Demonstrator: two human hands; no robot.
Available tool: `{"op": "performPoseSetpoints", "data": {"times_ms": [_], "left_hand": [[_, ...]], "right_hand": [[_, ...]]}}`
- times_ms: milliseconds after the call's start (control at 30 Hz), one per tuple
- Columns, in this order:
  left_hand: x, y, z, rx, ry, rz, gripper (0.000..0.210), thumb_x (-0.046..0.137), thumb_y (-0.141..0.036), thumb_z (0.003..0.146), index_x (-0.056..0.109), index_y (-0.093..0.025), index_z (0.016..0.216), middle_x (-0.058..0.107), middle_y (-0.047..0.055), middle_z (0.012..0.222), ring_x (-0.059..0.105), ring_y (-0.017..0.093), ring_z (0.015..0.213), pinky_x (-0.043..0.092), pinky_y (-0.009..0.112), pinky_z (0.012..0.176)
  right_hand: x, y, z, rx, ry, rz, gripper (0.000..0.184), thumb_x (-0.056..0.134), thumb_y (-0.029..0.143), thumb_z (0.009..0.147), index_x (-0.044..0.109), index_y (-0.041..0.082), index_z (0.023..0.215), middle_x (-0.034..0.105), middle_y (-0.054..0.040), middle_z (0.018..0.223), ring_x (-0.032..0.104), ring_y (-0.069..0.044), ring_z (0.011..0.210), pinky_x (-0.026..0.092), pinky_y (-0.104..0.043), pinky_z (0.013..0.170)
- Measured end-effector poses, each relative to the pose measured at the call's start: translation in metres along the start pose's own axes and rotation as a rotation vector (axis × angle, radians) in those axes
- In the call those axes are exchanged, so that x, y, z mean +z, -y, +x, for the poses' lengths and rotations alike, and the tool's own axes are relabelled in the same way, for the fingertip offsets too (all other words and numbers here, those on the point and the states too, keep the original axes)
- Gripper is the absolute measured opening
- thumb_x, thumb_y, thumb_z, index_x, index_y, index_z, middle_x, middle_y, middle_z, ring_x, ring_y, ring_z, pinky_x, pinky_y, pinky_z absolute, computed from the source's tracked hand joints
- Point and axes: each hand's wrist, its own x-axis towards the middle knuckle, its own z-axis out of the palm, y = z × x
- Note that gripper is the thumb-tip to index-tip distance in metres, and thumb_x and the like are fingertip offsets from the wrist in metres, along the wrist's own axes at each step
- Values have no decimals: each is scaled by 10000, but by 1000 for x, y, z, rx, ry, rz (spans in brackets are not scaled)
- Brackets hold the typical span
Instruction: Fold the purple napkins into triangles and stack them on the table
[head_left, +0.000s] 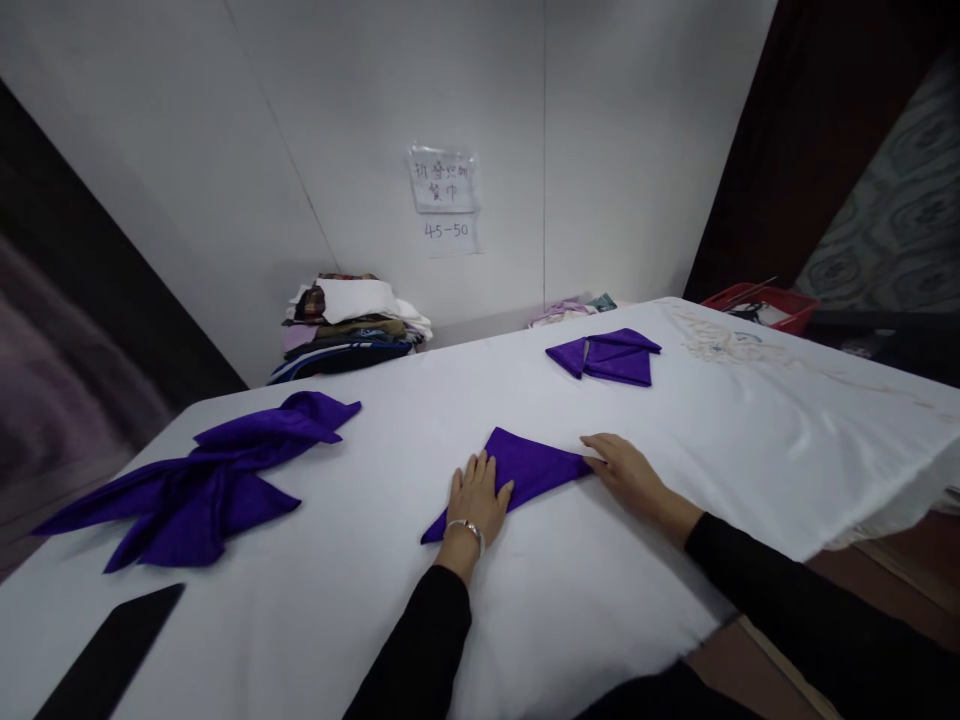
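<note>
A purple cloth napkin (pixel 529 468), folded into a triangle, lies on the white-covered table in front of me. My left hand (pixel 480 498), with a bracelet at the wrist, rests flat on its left part, fingers stretched out. At the napkin's right corner is my right hand (pixel 630 477), its thumb and fingers closed about the tip; the fingertips are partly hidden. Beyond, toward the back right, another folded purple napkin (pixel 619 358) lies flat. Several loose, crumpled purple napkins (pixel 217 490) are heaped at the left.
A stack of folded clothes (pixel 352 325) stands by the wall, below a handwritten paper sign (pixel 446 200). A red basket (pixel 799 308) sits at the back right. At the front left is a dark flat object (pixel 112 650). The white tablecloth (pixel 750 460) drapes over the right edge.
</note>
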Motion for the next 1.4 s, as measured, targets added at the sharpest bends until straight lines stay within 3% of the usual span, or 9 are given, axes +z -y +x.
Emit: {"op": "performPoseSetpoints", "data": {"times_ms": [67, 167, 267, 400, 833, 1000, 1167, 1267, 1400], "left_hand": [[1, 0, 0, 1, -7, 16, 587, 224, -458, 885, 293, -129, 1367, 238, 80, 1464, 170, 227, 1347, 162, 441, 1086], [2, 2, 0, 16, 5, 67, 553, 289, -371, 870, 291, -134, 1370, 237, 87, 1464, 164, 238, 1348, 170, 446, 1078], [2, 3, 0, 54, 38, 122, 545, 355, -252, 824, 321, -165, 1361, 234, 79, 1466, 125, 247, 1356, 161, 457, 1073], [2, 2, 0, 18, 18, 81, 544, 306, -330, 856, 295, -148, 1369, 234, 82, 1466, 152, 233, 1351, 158, 439, 1077], [6, 0, -2, -12, -19, -33, 601, 217, -474, 878, 291, -137, 1370, 243, 70, 1465, 167, 228, 1348, 151, 443, 1089], [4, -2, -4, -10, -34, -31, 605, 209, -472, 878, 297, -129, 1369, 252, 80, 1461, 167, 226, 1348, 149, 442, 1091], [3, -1, -5, 8, 21, 9, 571, 208, -433, 883, 273, -161, 1381, 245, 62, 1466, 131, 230, 1355, 147, 447, 1089], [6, 1, -5, 20, 34, 19, 570, 195, -418, 885, 218, -169, 1398, 238, 48, 1470, 112, 225, 1358, 132, 442, 1092], [8, -1, -6, -3, 12, -6, 605, 182, -442, 881, 205, -129, 1397, 207, 65, 1479, 112, 218, 1358, 122, 430, 1099]], "right_hand": [[8, 31, -1, -145, 56, 50, 415, 384, 357, 896, 450, 216, 1281, 513, -92, 1267, 433, -234, 1180, 313, -427, 998], [28, 77, 3, -401, 298, 105, 618, 422, 473, 863, 274, 183, 1388, 310, -101, 1427, 221, -246, 1318, 144, -467, 1073], [47, 99, 10, -446, 406, 114, 778, 402, 569, 834, 156, 120, 1419, 200, -145, 1460, 111, -253, 1346, 69, -476, 1080], [51, 85, 14, -385, 434, 71, 803, 360, 614, 827, 137, 124, 1423, 173, -152, 1463, 102, -254, 1347, 55, -474, 1078], [7, -36, -13, -87, 341, -193, 659, 298, 550, 881, 168, 194, 1420, 235, -109, 1450, 178, -236, 1334, 124, -500, 1064], [15, 10, -4, -225, 270, -176, 703, 318, 572, 865, 153, 177, 1423, 203, -115, 1459, 135, -238, 1343, 87, -487, 1075], [47, 88, 30, -448, 411, 1, 750, 285, 617, 850, 126, 165, 1426, 151, -89, 1474, 79, -227, 1352, 72, -454, 1082], [63, 93, 50, -405, 483, 41, 763, 253, 626, 850, 103, 150, 1427, 152, -96, 1473, 80, -230, 1352, 70, -450, 1081], [75, 71, 56, -362, 478, -9, 724, 213, 616, 861, 160, 160, 1421, 194, -94, 1463, 110, -232, 1348, 68, -449, 1080]]}}
